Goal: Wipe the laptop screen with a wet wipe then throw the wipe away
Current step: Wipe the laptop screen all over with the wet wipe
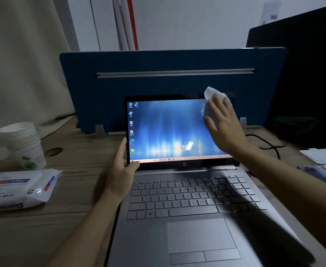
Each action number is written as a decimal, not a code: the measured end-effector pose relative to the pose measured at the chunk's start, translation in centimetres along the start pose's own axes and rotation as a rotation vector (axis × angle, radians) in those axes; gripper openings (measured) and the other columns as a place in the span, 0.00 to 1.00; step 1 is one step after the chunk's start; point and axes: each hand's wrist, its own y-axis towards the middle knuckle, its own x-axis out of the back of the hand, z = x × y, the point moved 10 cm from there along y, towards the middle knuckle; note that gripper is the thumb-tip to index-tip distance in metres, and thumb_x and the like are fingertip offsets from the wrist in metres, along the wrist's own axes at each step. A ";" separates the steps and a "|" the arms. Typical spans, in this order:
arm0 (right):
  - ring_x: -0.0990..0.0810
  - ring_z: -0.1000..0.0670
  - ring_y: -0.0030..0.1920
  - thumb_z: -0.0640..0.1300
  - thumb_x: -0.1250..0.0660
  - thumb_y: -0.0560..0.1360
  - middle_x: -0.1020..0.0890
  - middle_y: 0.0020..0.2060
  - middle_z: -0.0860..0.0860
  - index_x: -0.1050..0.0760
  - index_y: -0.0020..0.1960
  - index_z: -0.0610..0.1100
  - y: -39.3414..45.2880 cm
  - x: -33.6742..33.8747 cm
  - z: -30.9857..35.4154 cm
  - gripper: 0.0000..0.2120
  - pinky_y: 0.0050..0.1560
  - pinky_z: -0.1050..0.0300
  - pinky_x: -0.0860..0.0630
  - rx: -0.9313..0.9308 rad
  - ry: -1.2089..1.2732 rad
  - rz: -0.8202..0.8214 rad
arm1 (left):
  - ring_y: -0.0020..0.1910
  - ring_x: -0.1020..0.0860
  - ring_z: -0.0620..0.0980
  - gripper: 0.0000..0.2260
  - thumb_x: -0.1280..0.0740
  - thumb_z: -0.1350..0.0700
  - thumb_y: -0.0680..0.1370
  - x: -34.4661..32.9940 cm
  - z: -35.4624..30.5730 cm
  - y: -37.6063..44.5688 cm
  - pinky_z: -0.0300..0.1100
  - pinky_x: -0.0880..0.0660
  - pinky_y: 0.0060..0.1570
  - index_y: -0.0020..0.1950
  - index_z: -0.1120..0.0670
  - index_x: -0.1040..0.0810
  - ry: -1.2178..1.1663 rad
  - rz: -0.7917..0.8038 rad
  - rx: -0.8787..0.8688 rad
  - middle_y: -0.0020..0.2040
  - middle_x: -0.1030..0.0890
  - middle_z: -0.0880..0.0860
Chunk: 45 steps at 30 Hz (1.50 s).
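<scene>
Head view: your right hand (222, 122) is pressing the wet wipe (209, 102) flat at the laptop screen's (168, 130) two o'clock corner while your left hand (122, 162) is gripping its eight o'clock edge, wiping underway, disposal remaining.

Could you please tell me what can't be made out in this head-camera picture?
- Top right corner of the screen: covered by the wipe and right hand.
- Left hand fingers: behind the screen's left edge.
- Wipe pack print: blurred, partly cut off at the left edge.
- Bin: none in view.
- Papers: cut off at the right edge.
</scene>
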 end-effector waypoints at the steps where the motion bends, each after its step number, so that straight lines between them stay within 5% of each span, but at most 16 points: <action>1: 0.55 0.44 0.78 0.50 0.44 0.81 0.48 0.78 0.47 0.45 0.77 0.44 -0.3 -0.5 0.7 0.27 0.76 0.53 0.58 0.015 -0.001 0.020 | 0.54 0.21 0.47 0.36 0.37 0.55 0.69 0.0 -0.1 0.0 0.38 0.30 0.49 0.76 0.39 0.41 -0.005 -0.003 0.003 0.50 0.29 0.17; 8: 0.55 0.46 0.78 0.56 0.47 0.81 0.50 0.78 0.51 0.47 0.78 0.48 -4.8 -4.5 5.5 0.28 0.77 0.47 0.54 0.300 -0.095 0.193 | 0.50 0.21 0.50 0.36 0.37 0.57 0.69 -0.1 -0.5 -0.2 0.37 0.28 0.47 0.77 0.42 0.40 -0.034 -0.008 -0.005 0.55 0.27 0.22; 11: 0.53 0.44 0.78 0.52 0.44 0.81 0.47 0.78 0.48 0.44 0.77 0.46 -2.7 -2.2 2.6 0.27 0.77 0.47 0.52 0.192 -0.083 0.100 | 0.47 0.23 0.48 0.36 0.37 0.57 0.69 -0.1 -0.6 -0.2 0.34 0.28 0.44 0.77 0.43 0.40 -0.026 -0.011 -0.013 0.51 0.27 0.19; 16: 0.56 0.45 0.78 0.51 0.44 0.81 0.50 0.78 0.49 0.47 0.78 0.46 -0.9 -0.4 -0.4 0.27 0.75 0.55 0.59 0.025 -0.033 0.063 | 0.51 0.22 0.48 0.36 0.37 0.56 0.69 -0.1 -0.6 -0.2 0.33 0.28 0.46 0.77 0.43 0.40 -0.038 -0.015 0.000 0.61 0.30 0.27; 22: 0.57 0.45 0.78 0.55 0.46 0.81 0.51 0.78 0.51 0.49 0.78 0.47 -6.2 -4.1 3.4 0.30 0.77 0.48 0.57 0.333 -0.186 0.238 | 0.55 0.21 0.51 0.36 0.36 0.57 0.69 -0.1 -0.1 0.1 0.43 0.28 0.54 0.77 0.43 0.39 -0.041 -0.006 -0.006 0.64 0.27 0.30; 29: 0.58 0.45 0.78 0.56 0.47 0.81 0.52 0.79 0.52 0.50 0.78 0.50 -1.6 -0.6 -2.5 0.29 0.77 0.45 0.54 0.073 -0.209 0.147 | 0.54 0.20 0.49 0.36 0.36 0.57 0.70 -0.1 0.1 0.0 0.45 0.27 0.55 0.76 0.40 0.39 -0.048 0.009 0.007 0.62 0.26 0.28; 33: 0.62 0.42 0.77 0.58 0.47 0.80 0.57 0.78 0.46 0.55 0.79 0.44 -2.0 -1.7 -1.7 0.34 0.77 0.46 0.57 0.085 -0.226 0.184 | 0.51 0.20 0.44 0.36 0.37 0.57 0.69 -0.2 -0.4 -0.1 0.34 0.28 0.47 0.77 0.42 0.39 -0.052 0.001 0.009 0.62 0.28 0.28; 38: 0.63 0.41 0.77 0.61 0.53 0.80 0.60 0.77 0.45 0.61 0.77 0.44 -5.2 -3.4 -0.7 0.35 0.76 0.46 0.58 0.159 -0.292 0.219 | 0.56 0.21 0.46 0.34 0.36 0.61 0.72 -0.2 -0.8 -0.3 0.38 0.29 0.51 0.78 0.45 0.40 -0.067 0.004 -0.008 0.64 0.27 0.33; 45: 0.62 0.41 0.77 0.61 0.53 0.79 0.57 0.78 0.42 0.54 0.78 0.40 -0.6 -1.2 -1.4 0.35 0.77 0.47 0.59 0.038 -0.234 0.168 | 0.53 0.21 0.43 0.36 0.37 0.57 0.69 -0.2 -0.8 -0.2 0.37 0.28 0.50 0.77 0.44 0.40 -0.069 0.011 -0.010 0.68 0.28 0.37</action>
